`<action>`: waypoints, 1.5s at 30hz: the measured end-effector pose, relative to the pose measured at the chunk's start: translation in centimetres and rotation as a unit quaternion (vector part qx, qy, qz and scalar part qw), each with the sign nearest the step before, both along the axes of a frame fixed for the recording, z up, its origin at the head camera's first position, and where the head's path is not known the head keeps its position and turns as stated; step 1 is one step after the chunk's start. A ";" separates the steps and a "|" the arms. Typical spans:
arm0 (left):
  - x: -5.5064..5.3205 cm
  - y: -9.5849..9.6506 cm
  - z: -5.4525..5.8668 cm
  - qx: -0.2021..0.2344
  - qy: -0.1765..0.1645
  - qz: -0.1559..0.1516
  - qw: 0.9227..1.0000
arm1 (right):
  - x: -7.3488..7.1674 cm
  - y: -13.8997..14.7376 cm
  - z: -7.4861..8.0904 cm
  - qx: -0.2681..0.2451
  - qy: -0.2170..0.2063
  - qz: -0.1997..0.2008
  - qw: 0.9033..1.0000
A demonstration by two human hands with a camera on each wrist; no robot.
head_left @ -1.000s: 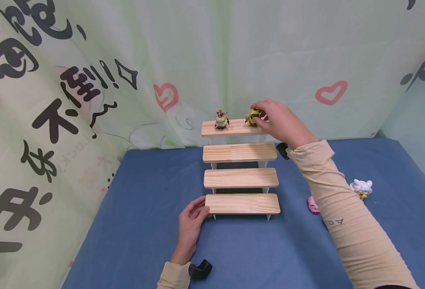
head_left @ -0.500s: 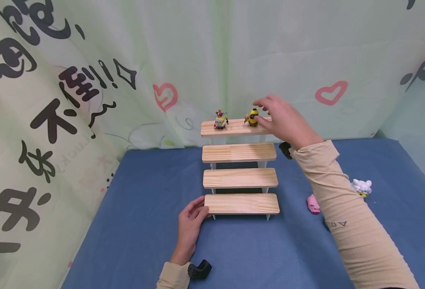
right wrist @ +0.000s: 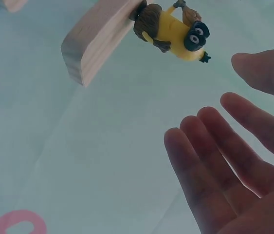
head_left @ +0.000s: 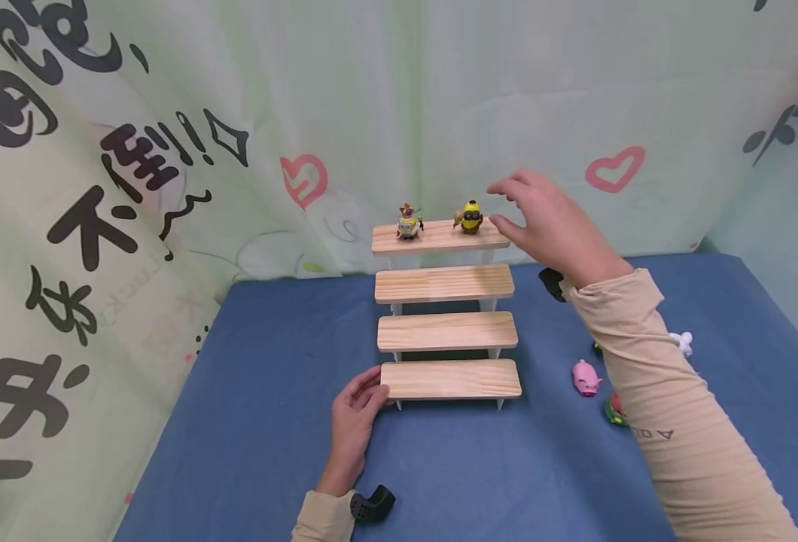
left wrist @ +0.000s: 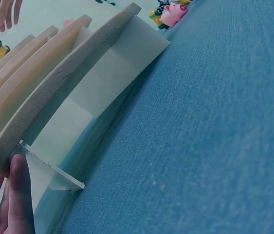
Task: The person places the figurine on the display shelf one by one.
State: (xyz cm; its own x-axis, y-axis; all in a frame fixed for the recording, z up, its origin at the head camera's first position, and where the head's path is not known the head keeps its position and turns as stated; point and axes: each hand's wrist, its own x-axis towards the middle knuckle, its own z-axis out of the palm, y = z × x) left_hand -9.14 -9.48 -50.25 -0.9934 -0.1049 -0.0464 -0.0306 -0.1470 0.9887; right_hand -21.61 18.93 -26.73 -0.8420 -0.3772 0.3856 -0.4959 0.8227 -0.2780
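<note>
A four-step wooden display stand (head_left: 449,379) stands on the blue cloth. My left hand (head_left: 354,423) pinches the left end of its lowest board, thumb on the near side. On the top board, toward the right, stands a minion figure (head_left: 470,217) with dark goggles and a brown skirt; the right wrist view shows the same minion (right wrist: 173,31) upright on the board, apart from my fingers. Just right of it my right hand (head_left: 551,226) hovers with spread fingers, holding nothing. A second minion figure (head_left: 409,224) with a crown-like hat stands at the board's left.
Right of the stand lie a pink pig figure (head_left: 585,378) and a red-and-green figure (head_left: 614,410), partly behind the right sleeve (head_left: 677,406). A white figure (head_left: 682,342) shows past that sleeve. A printed curtain (head_left: 494,98) hangs close behind the stand.
My right hand has let go of the goggled minion and drawn back to the right, its fingers spreading. My left hand keeps its place on the lowest board.
</note>
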 end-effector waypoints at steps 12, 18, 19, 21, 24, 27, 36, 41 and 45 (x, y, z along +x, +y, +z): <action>0.0 0.1 0.0 0.002 0.002 -0.001 1.000 | 1.5 1.1 0.0 0.010 0.012 -0.002 1.000; 0.0 0.1 0.0 0.003 -0.001 -0.001 1.000 | 2.0 1.8 -0.1 0.020 0.015 0.000 1.000; 0.0 0.1 0.0 0.002 -0.001 -0.001 1.000 | 2.1 1.9 -0.2 0.021 0.014 0.001 1.000; 0.1 0.1 0.0 0.001 0.000 -0.001 1.000 | 2.2 2.1 -0.3 0.025 0.014 0.001 1.000; 0.1 0.1 0.0 0.001 -0.001 0.000 1.000 | 2.4 2.3 -0.5 0.034 0.011 -0.002 0.999; 0.1 0.1 0.1 0.003 0.000 0.000 1.000 | 2.5 2.5 -0.8 0.041 0.011 -0.003 0.999; 0.0 0.0 0.1 0.004 -0.001 -0.001 1.000 | 3.1 3.3 -1.6 0.052 -0.002 -0.012 0.999; 0.0 0.0 0.2 0.009 0.001 -0.001 1.000 | 3.7 4.1 -2.1 0.056 -0.012 -0.019 0.998; 0.1 0.0 0.2 0.014 -0.004 -0.003 1.000 | 4.4 4.8 -2.7 0.068 -0.013 -0.023 0.997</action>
